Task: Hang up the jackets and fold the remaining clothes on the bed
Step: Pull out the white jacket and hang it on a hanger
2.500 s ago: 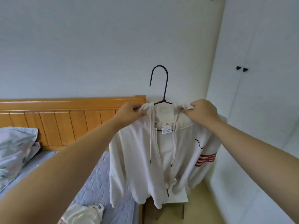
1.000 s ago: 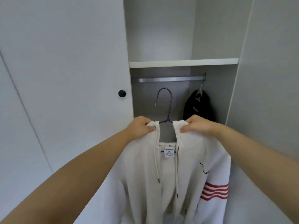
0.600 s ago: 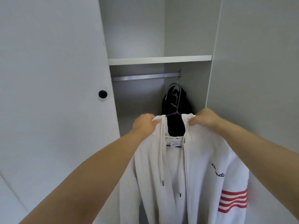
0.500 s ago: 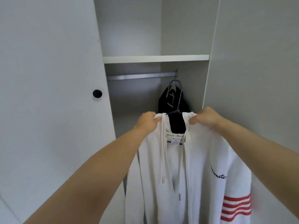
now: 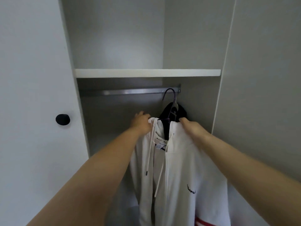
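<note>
Head view: both hands reach into an open wardrobe. The left hand (image 5: pixel 141 122) grips the left edge of the neck opening of a white hooded jacket (image 5: pixel 180 170), and the right hand (image 5: pixel 191 128) grips the right edge, fingers curled on the fabric. The jacket hangs on a dark hanger (image 5: pixel 171 95) whose hook overlaps the right end of the metal rail (image 5: pixel 130 91); whether it rests on the rail, I cannot tell. Its 2 drawstrings dangle. A black garment (image 5: pixel 180 111) hangs just behind. Above is a shelf (image 5: pixel 146 73); at left, a door with a black knob (image 5: pixel 62 119).
</note>
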